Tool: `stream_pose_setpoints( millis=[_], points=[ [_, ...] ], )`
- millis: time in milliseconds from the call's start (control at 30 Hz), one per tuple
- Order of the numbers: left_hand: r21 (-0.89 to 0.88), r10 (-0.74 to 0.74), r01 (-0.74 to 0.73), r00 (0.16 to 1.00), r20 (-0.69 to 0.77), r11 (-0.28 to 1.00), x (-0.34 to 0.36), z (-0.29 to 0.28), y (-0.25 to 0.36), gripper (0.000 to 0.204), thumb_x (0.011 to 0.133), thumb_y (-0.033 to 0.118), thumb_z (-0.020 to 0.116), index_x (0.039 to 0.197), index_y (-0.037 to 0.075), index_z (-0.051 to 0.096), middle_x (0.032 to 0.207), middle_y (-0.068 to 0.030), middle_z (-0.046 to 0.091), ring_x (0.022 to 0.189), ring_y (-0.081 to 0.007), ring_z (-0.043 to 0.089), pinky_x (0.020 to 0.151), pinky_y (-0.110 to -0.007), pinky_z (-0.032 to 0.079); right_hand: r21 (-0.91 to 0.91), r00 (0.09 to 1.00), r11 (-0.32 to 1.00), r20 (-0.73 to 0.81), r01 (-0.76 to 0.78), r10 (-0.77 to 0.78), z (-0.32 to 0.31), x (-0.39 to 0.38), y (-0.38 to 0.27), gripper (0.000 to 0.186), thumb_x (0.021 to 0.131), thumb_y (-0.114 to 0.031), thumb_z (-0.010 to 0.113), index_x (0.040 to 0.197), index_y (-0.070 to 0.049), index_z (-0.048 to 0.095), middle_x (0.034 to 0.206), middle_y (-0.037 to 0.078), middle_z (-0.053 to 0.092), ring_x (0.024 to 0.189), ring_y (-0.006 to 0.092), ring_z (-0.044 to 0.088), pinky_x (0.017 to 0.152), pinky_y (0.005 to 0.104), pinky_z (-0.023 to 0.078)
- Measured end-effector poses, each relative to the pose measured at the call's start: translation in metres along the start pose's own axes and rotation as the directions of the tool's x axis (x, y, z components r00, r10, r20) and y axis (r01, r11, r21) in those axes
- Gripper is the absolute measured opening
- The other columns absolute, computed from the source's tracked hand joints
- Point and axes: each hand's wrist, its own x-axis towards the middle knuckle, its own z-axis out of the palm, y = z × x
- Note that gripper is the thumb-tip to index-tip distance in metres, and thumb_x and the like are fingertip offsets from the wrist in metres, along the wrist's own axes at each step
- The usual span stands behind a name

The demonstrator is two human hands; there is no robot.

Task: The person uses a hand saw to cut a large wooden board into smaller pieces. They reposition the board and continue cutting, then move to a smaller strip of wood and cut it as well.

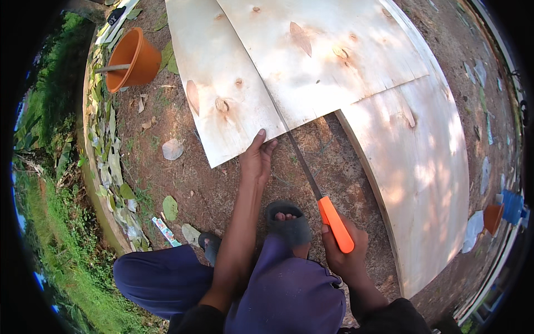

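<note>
My right hand [349,253] is wrapped round the orange handle of a handsaw [335,224]. The long dark blade runs up and away from me into a slit in a thin plywood sheet [322,61]. Left of that slit lies a strip of the sheet [222,100], with knots and brown marks on its face. My left hand [257,160] grips the strip's near edge beside the blade, thumb on top; the other fingers are partly hidden. Beneath, a second plywood board [417,167] stretches toward me on the right.
An orange bucket [123,62] with a stick across its mouth is at the upper left. Leaves and litter [111,172] line a low edging beside grass. My sandalled foot [288,222] is on the dirt below the saw. Another orange container [492,218] and blue plastic are far right.
</note>
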Motion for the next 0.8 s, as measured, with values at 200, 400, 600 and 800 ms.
stream_pose_setpoints(
  millis=[200,400,600,800],
  points=[
    [-0.047,-0.077,0.084,0.988,0.131,0.995,0.022,-0.001,-0.011,0.039,0.091,0.004,0.071,0.126,0.003,0.055,0.111,-0.009,0.066,0.095,-0.019,0.068,0.073,-0.03,0.063,0.157,0.987,0.98,-0.12,0.125,-0.107,0.048,0.128,-0.018,0.021,0.094,-0.014,0.065,0.107,0.002,0.066,0.068,0.014,0.063,0.058,0.0192,0.061,0.055,0.0338,0.046],
    [-0.016,-0.012,0.013,1.0,0.015,1.0,0.008,0.004,0.002,0.037,0.091,0.003,0.071,0.125,0.003,0.056,0.111,-0.0084,0.066,0.094,-0.0195,0.068,0.073,-0.031,0.063,-0.01,0.999,1.0,-0.025,0.019,-0.019,0.01,0.02,-0.002,0.039,0.092,-0.015,0.067,0.127,0.002,0.062,0.087,0.019,0.072,0.08,0.0302,0.074,0.072,0.0375,0.058],
    [-0.07,-0.053,0.058,0.996,0.068,0.996,0.017,-0.003,-0.007,0.034,0.092,0.004,0.07,0.123,0.002,0.057,0.109,-0.0092,0.067,0.092,-0.0194,0.069,0.073,-0.031,0.063,0.112,0.997,0.994,-0.074,0.008,0.001,0.032,0.053,-0.003,0.03,0.092,-0.011,0.066,0.119,0.002,0.065,0.081,0.017,0.069,0.072,0.025,0.071,0.065,0.0332,0.054],
    [-0.026,-0.084,0.085,0.994,0.066,0.996,0.026,-0.003,-0.01,0.032,0.092,0.006,0.07,0.122,0.002,0.058,0.106,-0.0088,0.068,0.088,-0.0183,0.069,0.074,-0.029,0.063,0.111,0.997,0.993,-0.062,-0.029,0.036,0.038,0.084,-0.009,0.035,0.093,-0.014,0.064,0.124,0.002,0.063,0.083,0.02,0.07,0.072,0.0303,0.072,0.064,0.0363,0.054]
  ],
)
